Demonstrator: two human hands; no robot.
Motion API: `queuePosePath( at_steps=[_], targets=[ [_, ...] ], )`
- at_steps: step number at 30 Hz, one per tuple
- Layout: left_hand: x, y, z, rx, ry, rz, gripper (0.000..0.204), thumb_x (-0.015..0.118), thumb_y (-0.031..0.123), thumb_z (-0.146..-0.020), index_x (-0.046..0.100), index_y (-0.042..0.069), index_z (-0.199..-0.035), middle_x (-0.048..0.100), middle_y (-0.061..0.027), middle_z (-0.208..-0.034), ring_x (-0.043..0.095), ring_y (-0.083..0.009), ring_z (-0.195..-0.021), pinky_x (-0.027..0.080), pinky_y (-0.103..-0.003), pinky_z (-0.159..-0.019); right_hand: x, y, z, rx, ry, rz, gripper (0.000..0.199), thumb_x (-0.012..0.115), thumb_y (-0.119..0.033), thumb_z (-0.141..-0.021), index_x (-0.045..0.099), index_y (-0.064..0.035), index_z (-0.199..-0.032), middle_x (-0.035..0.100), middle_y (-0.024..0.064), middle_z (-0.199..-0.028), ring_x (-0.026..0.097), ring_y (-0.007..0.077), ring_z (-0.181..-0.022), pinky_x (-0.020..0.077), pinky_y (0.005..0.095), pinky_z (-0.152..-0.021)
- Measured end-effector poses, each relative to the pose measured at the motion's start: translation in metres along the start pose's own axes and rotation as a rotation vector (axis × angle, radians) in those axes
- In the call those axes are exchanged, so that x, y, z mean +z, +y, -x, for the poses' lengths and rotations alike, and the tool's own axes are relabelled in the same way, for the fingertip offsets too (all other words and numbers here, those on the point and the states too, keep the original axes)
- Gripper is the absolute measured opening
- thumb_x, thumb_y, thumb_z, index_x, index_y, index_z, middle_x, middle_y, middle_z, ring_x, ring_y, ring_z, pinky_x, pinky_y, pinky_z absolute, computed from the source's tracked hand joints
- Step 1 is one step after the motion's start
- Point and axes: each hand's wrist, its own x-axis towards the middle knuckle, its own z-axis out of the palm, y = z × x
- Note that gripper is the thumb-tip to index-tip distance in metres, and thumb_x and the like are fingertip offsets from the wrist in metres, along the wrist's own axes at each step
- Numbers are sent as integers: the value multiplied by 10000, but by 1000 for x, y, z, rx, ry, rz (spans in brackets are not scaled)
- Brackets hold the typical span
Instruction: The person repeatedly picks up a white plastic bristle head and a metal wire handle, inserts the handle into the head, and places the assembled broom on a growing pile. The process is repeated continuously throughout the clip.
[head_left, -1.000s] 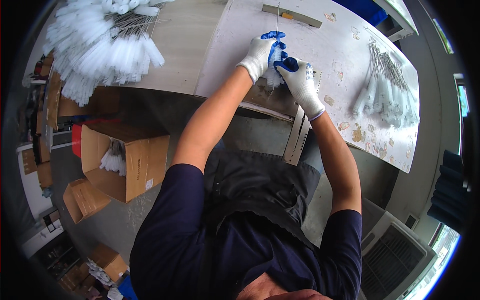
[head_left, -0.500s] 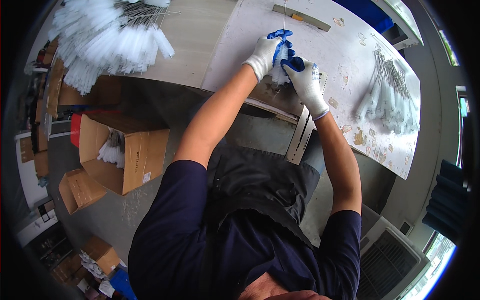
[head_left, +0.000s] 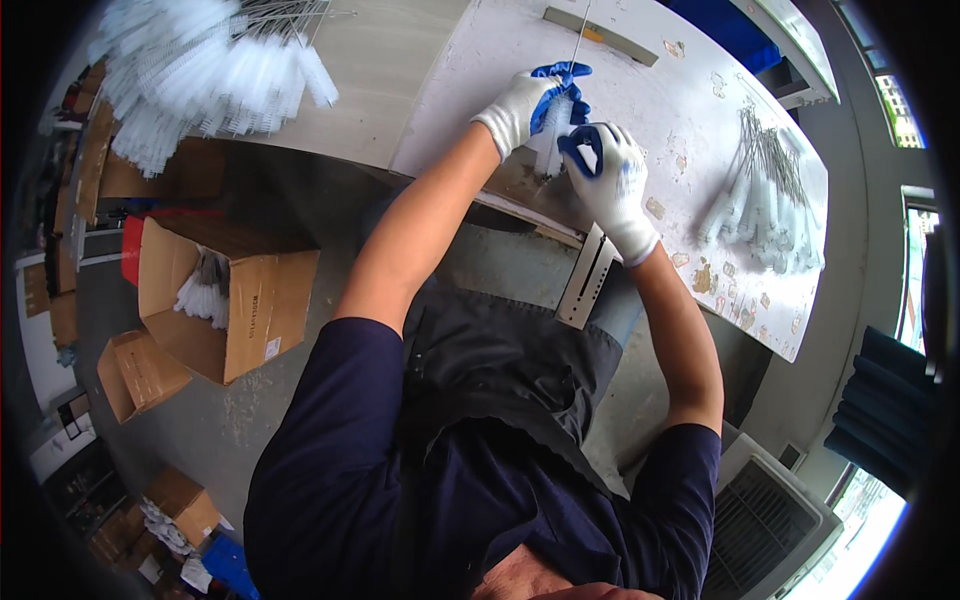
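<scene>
Both my hands wear white gloves with blue-coated palms and fingers. My left hand (head_left: pixel 530 108) is closed around a tube brush (head_left: pixel 549 150) with white bristles. The brush's thin wire stem rises above the fingers, and its bristle end points down toward the near table edge. Beside the bristles, my right hand (head_left: pixel 612 178) has thumb and forefinger curled together in a ring. Those fingertips are at the brush's side; whether they pinch the bristles or something small is hidden. A metal plate (head_left: pixel 520 185) lies at the table edge below the brush.
A big pile of white brushes (head_left: pixel 220 75) lies at the far left, a smaller bunch (head_left: pixel 765 215) at the right of the worn white table (head_left: pixel 690 110). A flat bar (head_left: pixel 600 38) lies behind my hands. Cardboard boxes (head_left: pixel 270 310) stand on the floor at left.
My right hand has turned and drawn slightly down, its thumb and forefinger now forming a ring. The brush's wire stem leans more to the right. The whole view has shifted a little.
</scene>
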Motion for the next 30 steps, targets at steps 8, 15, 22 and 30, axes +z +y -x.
queuePosePath(
  at_steps=[8,15,22,30],
  targets=[
    [15,9,1,-79,84,-46,356,429,70,-1046,574,24,-1368,630,-109,-918,685,-267,-836,606,-405,-774,-17,13,-13,-654,-527,364,493,693,-405,-840,650,-162,-1267,542,97,-1360,536,323,-1194,478,479,-963],
    [38,-3,-15,-191,31,-344,344,549,69,-956,623,20,-1288,668,-119,-860,703,-227,-797,605,-357,-740,1,24,-21,-813,-559,353,286,580,-379,-905,698,-141,-1011,657,74,-1109,596,286,-1087,488,431,-901],
    [40,7,10,265,349,-902,258,590,131,-968,657,23,-1192,700,-50,-891,646,-106,-743,548,-285,-658,-22,-37,-21,-494,-780,527,175,587,-252,-894,698,-146,-979,726,88,-806,702,266,-739,527,381,-690],
    [39,-86,190,400,654,-829,158,592,97,-971,669,-5,-1065,708,-60,-842,675,-128,-694,553,-302,-609,1,-49,9,131,-723,440,399,556,-382,-951,750,-33,-925,730,215,-926,710,376,-867,535,493,-800]
  ],
)
